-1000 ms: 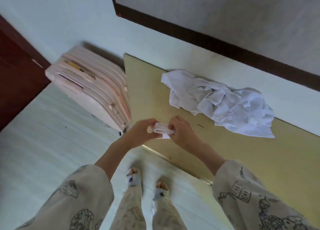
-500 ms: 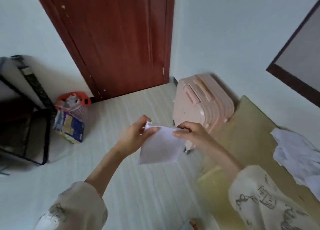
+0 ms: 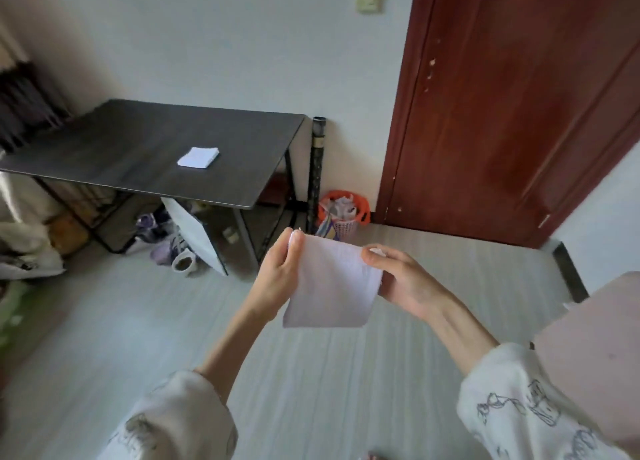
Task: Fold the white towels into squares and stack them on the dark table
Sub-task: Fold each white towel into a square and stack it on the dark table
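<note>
Towel (image 3: 332, 286): light, limp cloth; left hand (image 3: 277, 279) and right hand (image 3: 405, 283) pinch its top corners, the soundest hold.

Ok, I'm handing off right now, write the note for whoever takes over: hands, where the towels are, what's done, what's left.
Left hand: pinches the top left corner of the held towel.
Right hand: grips its top right edge; the towel hangs in the air between both hands, above the floor.
Done: one folded towel lies flat on the dark table.
Left: finish folding the held towel into a square and stack it on the folded one. No other towels are in view.
</note>
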`<state>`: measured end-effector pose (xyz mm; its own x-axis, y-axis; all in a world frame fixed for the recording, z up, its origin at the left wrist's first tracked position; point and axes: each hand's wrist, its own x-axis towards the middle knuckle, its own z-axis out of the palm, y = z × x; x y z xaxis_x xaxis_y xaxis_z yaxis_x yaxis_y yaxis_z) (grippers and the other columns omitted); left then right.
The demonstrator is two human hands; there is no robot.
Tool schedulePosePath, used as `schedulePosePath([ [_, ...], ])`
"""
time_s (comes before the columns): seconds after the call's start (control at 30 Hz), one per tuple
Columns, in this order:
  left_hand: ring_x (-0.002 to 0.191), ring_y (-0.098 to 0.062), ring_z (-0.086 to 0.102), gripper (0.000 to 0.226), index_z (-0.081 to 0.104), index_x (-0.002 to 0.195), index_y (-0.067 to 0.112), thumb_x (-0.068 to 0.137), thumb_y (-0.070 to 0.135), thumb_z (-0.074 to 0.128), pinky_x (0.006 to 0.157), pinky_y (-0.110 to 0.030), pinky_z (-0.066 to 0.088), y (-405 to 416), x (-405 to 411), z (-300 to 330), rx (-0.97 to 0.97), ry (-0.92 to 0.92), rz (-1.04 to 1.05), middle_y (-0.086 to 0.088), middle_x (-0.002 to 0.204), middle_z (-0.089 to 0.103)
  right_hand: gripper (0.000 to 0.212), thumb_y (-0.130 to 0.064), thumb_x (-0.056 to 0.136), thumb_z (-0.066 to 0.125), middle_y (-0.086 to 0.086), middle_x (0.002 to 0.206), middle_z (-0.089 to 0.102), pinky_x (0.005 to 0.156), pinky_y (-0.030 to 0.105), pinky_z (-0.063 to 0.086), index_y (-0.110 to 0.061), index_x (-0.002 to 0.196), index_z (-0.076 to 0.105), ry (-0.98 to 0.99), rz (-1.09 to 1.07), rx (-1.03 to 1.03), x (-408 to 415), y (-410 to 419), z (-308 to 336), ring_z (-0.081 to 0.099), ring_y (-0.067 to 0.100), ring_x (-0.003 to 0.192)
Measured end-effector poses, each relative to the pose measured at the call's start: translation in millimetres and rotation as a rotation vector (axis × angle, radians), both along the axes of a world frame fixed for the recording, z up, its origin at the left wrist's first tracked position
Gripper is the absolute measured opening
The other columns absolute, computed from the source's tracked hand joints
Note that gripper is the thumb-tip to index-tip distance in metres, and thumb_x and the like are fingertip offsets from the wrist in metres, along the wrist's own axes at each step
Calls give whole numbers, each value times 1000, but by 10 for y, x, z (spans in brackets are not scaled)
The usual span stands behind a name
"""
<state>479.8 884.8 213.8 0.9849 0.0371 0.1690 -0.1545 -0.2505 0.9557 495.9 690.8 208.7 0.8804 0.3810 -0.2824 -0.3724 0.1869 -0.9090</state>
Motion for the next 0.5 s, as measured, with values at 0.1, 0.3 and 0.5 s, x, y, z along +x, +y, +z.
schedulePosePath([
  [0.1, 68, -18, 40, 37, 42, 78, 11, 99, 38, 28, 63, -32, 36, 451, 317, -9, -125, 111, 63, -8, 72, 38, 21, -26, 75, 69, 0, 81, 63, 68, 28, 51, -14, 92, 64, 78, 141, 4, 409, 453, -106, 60, 15, 78],
  [0.3, 66, -12, 64, 46, 59, 92, 4, 98, 41, 32, 59, -21, 52, 1169, 1206, -99, -231, 280, 119, -4, 74, 65, 23, -19, 75, 68, 3, 86, 70, 72, 34, 54, -12, 97, 65, 163, 250, -48, 1365, 1212, -304, 67, 16, 76],
  [0.5, 66, -16, 53, 48, 50, 103, 10, 91, 56, 41, 60, -30, 41, 1953, 2301, -162, -225, 492, 27, -5, 81, 52, 12, -19, 92, 56, 2, 88, 70, 66, 33, 51, -14, 100, 64, 88, 196, -166, 2620, 1798, -250, 64, 20, 79],
])
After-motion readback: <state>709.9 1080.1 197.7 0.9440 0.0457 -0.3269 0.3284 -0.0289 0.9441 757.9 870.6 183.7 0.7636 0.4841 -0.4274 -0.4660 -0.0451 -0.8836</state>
